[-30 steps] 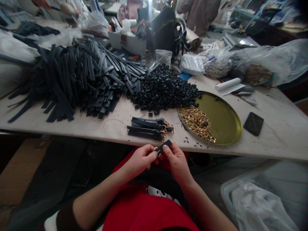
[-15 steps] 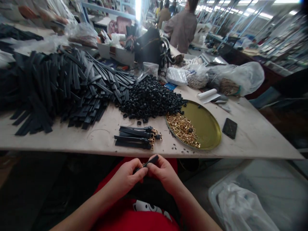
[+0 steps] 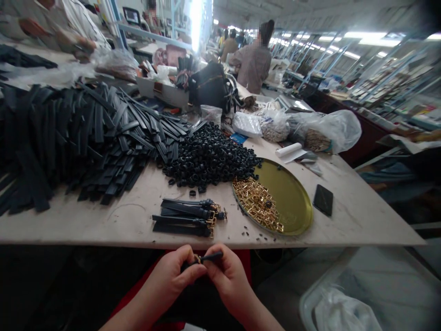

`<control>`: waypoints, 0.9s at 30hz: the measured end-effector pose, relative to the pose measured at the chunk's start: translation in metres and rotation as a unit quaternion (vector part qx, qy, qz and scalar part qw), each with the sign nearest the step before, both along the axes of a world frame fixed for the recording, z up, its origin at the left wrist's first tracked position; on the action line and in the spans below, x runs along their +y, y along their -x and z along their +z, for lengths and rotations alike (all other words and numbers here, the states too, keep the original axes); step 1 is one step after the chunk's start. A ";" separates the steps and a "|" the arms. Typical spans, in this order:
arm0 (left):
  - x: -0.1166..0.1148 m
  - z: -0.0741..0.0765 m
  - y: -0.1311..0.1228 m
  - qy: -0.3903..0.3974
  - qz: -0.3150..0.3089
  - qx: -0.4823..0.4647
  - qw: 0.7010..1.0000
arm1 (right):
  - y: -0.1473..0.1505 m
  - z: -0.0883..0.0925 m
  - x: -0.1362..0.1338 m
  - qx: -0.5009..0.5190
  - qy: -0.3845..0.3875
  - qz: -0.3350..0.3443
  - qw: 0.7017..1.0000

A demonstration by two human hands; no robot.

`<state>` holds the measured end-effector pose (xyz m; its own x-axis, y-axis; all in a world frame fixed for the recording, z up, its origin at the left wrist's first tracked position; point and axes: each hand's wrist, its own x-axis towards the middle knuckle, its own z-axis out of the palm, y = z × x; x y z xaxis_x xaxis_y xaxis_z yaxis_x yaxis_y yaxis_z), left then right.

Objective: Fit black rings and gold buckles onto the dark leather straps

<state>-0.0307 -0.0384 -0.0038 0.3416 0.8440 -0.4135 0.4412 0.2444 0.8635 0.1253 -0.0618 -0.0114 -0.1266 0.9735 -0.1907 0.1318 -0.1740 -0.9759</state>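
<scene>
Both hands meet just below the table's front edge, pinching one dark strap with a gold buckle on it. My left hand is closed on the strap's left part, beside the buckle. My right hand grips the strap's other part between thumb and fingers. Beyond the hands lies a small stack of buckled straps. Farther off are a heap of black loops and a round gold tray with a pile of gold buckles.
A large pile of dark strips covers the table's left side. At the right lie a phone and plastic bags. A plastic tub stands below the table. Another person's hands show at upper left.
The view has tilted up, so the table and my hands appear lower. The strap has turned between my fingers and the gold buckle shows more clearly.
</scene>
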 end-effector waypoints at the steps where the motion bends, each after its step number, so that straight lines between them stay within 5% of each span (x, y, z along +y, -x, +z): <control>1: 0.003 -0.003 0.000 0.006 0.019 -0.005 1.000 | 0.000 0.002 0.000 -0.016 -0.015 0.010 1.000; 4: 0.011 -0.007 -0.003 -0.010 0.038 -0.008 0.999 | -0.004 0.007 0.007 -0.039 -0.032 0.046 0.998; 8: 0.022 -0.006 -0.005 -0.040 -0.048 -0.033 0.998 | -0.032 0.007 0.046 -0.061 -0.044 0.088 0.993; 11: 0.030 -0.009 -0.005 0.040 0.001 -0.085 0.996 | -0.069 -0.001 0.092 -0.144 -0.090 -0.030 0.985; 15: 0.037 -0.016 -0.005 0.155 0.085 -0.169 0.970 | -0.107 -0.015 0.148 -0.303 -0.150 -0.131 0.932; 21: 0.036 -0.024 -0.011 0.175 0.097 -0.201 0.959 | -0.093 -0.030 0.197 -0.444 -0.223 -0.117 0.860; 27: 0.032 -0.020 -0.011 0.150 0.092 -0.185 0.967 | -0.079 -0.034 0.218 -0.416 -0.187 -0.133 0.880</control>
<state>-0.0194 -0.0066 -0.0237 0.3674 0.7655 -0.5282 0.0414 0.5539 0.8315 0.2041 0.1565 -0.0458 0.1477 0.9620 0.2296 0.8311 0.0052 -0.5562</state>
